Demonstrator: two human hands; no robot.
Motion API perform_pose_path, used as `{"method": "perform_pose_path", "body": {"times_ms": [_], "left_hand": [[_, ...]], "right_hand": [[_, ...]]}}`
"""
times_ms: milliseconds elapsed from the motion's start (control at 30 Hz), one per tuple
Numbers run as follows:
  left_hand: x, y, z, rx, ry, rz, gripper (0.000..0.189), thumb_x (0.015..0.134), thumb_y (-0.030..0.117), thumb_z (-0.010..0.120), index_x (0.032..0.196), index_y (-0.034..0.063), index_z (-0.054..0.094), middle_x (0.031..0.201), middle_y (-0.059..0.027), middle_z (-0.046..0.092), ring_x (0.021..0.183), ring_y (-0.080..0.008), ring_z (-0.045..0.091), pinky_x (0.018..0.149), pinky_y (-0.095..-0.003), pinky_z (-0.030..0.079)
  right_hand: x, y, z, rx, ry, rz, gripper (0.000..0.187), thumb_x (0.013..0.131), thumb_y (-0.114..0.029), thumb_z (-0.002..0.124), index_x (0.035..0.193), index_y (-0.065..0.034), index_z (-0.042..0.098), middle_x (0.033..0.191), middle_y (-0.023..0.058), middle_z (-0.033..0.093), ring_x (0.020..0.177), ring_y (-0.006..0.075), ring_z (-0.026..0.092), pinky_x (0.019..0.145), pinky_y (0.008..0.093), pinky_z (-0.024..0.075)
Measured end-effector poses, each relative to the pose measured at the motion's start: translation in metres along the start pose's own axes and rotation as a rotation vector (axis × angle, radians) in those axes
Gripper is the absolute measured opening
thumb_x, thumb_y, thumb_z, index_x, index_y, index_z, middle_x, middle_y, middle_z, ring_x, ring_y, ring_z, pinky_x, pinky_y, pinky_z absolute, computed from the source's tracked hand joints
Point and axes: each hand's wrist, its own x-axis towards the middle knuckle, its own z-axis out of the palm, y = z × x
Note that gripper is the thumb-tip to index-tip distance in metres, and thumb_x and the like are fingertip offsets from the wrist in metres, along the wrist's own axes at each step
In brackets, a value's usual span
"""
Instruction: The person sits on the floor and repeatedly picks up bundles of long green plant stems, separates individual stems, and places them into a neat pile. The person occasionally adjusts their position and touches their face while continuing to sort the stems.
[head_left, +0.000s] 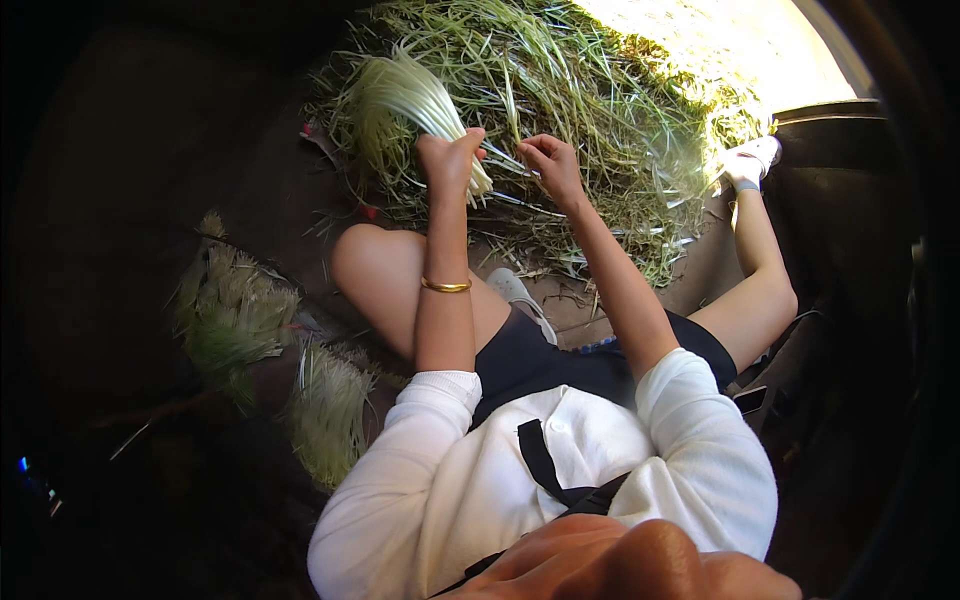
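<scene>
My left hand (450, 161) grips a thick bundle of pale, chive-like stalks (420, 94). The white stem ends stick out below the fist, and the greener leaf tips droop to the left over a large heap of loose leaves (577, 97). To the right of it, my right hand (555, 166) pinches a thin pale stalk (511, 105) between thumb and fingertips. That stalk stands nearly upright against the heap. A few white stems lie on the heap between the two hands.
Two tied-looking bundles of greens, one farther off (240, 315) and one closer (330, 420), lie on the dark floor at left. My clogs (517, 292) are by the heap. A phone-like object (750, 400) lies near my right hip. A dark container rim (825, 112) stands at right.
</scene>
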Motion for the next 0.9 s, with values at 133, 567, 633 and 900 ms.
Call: {"method": "perform_pose_path", "body": {"times_ms": [133, 567, 633, 900], "left_hand": [[0.003, -0.016, 0.019, 0.130, -0.119, -0.012, 0.013, 0.066, 0.002, 0.073, 0.073, -0.0059, 0.065, 0.064, -0.0096, 0.064, 0.046, -0.0114, 0.056, 0.042, -0.0250, 0.044], [-0.012, -0.012, 0.028, -0.020, -0.236, -0.017, 0.011, 0.069, 0.000, 0.071, 0.075, -0.0076, 0.064, 0.065, -0.0087, 0.063, 0.049, -0.0116, 0.057, 0.044, -0.0242, 0.045], [-0.013, -0.012, 0.028, 0.012, -0.248, 0.001, 0.012, 0.069, -0.001, 0.071, 0.076, -0.0074, 0.064, 0.066, -0.0087, 0.063, 0.050, -0.0116, 0.058, 0.045, -0.0241, 0.046], [-0.020, -0.005, 0.026, -0.044, -0.255, 0.009, 0.012, 0.069, 0.000, 0.070, 0.078, -0.0057, 0.064, 0.069, -0.0073, 0.064, 0.052, -0.0113, 0.059, 0.046, -0.0230, 0.046]], "right_hand": [[-0.012, -0.027, 0.003, 0.078, -0.030, -0.045, 0.014, 0.087, -0.011, 0.060, 0.088, 0.0017, 0.063, 0.070, -0.0014, 0.060, 0.061, 0.0041, 0.048, 0.055, 0.0195, 0.0386], [-0.018, -0.059, 0.003, 0.417, -0.099, 0.083, 0.016, 0.091, -0.018, 0.056, 0.091, -0.0028, 0.060, 0.073, -0.0020, 0.058, 0.062, 0.0047, 0.050, 0.057, 0.0191, 0.0411], [-0.018, -0.059, 0.004, 0.346, -0.085, 0.113, 0.014, 0.091, -0.017, 0.057, 0.092, -0.0036, 0.059, 0.075, -0.0019, 0.058, 0.062, 0.0047, 0.049, 0.058, 0.0191, 0.0415], [-0.016, -0.059, 0.014, 0.836, -0.162, 0.281, 0.016, 0.091, -0.013, 0.054, 0.097, 0.0001, 0.059, 0.084, 0.0058, 0.063, 0.069, 0.0134, 0.059, 0.061, 0.0248, 0.0501]]}}
